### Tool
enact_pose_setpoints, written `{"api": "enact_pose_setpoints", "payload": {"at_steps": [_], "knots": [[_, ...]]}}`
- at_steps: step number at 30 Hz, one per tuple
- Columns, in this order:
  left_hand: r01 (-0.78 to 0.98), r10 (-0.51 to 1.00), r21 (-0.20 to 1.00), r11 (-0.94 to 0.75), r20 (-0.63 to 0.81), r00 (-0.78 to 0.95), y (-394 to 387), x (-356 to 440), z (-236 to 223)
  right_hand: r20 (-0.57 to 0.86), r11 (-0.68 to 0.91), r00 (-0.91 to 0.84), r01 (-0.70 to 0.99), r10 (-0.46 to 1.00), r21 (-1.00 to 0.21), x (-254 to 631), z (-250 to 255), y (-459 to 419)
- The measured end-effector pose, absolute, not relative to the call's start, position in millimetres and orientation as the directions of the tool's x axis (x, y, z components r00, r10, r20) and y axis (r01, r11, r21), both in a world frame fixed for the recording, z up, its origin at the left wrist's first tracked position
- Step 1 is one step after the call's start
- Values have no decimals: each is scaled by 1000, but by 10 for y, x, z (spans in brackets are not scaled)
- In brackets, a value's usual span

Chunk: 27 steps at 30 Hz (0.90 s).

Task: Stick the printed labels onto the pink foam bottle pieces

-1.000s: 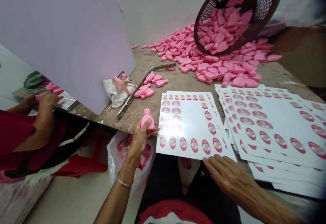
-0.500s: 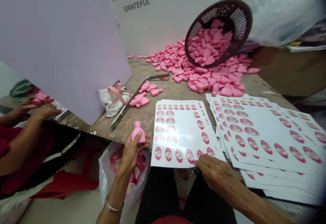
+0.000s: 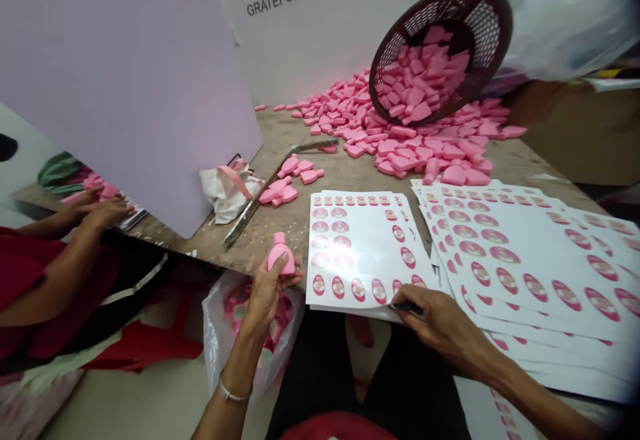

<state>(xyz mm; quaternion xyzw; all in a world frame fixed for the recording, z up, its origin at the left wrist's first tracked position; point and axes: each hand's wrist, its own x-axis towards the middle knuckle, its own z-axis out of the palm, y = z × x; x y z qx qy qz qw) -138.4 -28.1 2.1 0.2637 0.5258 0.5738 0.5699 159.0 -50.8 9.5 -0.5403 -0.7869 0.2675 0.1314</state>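
Okay, on my feed the left hand (image 3: 263, 303) has its fingers closed around a pink bottle (image 3: 281, 255), held upright just off the table edge, above a plastic bag (image 3: 223, 333). The right hand (image 3: 443, 323) has its fingers pinched on a small dark strip (image 3: 406, 307), can't tell what it is, at the bottom edge of a label sheet (image 3: 370, 247). More sheets (image 3: 525, 260) fan out just beside it. Farther up the table (image 3: 350, 177), a tipped basket (image 3: 440, 53) sits in a heap of pink pieces (image 3: 400, 147). A co-worker's hands (image 3: 95, 213) show left, past a lilac board (image 3: 125, 80).
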Motion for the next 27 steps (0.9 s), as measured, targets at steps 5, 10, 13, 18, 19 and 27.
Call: {"api": "enact_pose_setpoints", "payload": {"at_steps": [5, 10, 13, 18, 19, 27], "knots": [[-368, 937, 910, 190, -280, -209, -325, -1402, 4, -40, 256, -343, 770, 939, -584, 1565, 55, -500], [-366, 931, 911, 192, -287, -226, -347, -1409, 66, -56, 162, -271, 716, 961, -679, 1563, -29, -454], [-395, 931, 896, 203, -301, -205, -357, -1358, 137, -92, 140, -301, 666, 949, -732, 1566, -8, -412], [-442, 893, 836, 325, -425, -147, -387, -1161, 192, 357, 531, -404, 738, 842, -417, 1702, 333, -347], [-436, 885, 824, 362, -451, -119, -385, -1117, 185, 440, 581, -444, 774, 781, -252, 1783, 416, -334], [-340, 846, 816, 468, -525, -94, -368, -917, 82, 499, 222, -298, 953, 814, 208, 3057, 398, -598]]}}
